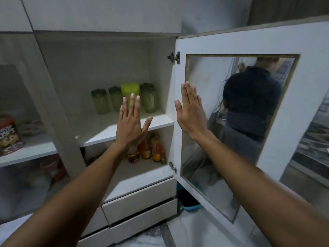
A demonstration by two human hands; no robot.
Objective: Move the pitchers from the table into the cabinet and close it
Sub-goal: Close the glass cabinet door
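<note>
Your bare forearms nearest. Left grip flat, spread wide, empty; right grip likewise, beside white glass-panelled cabinet door. Translucent green plastic pitchers on shelf beyond left grip. Door light, glass fragile: push frame.

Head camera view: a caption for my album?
Both open hands raised before green plastic pitchers inside open white cabinet.

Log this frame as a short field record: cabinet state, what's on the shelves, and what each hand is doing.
cabinet door: swung open to the right, glass panel
upper shelf: four green pitchers at the back
lower shelf: bottles
left hand: open, fingers spread, empty, raised in front of the shelves
right hand: open, flat, empty, at the door's hinge-side edge; contact unclear
task status: pitchers inside, door not yet closed
</note>
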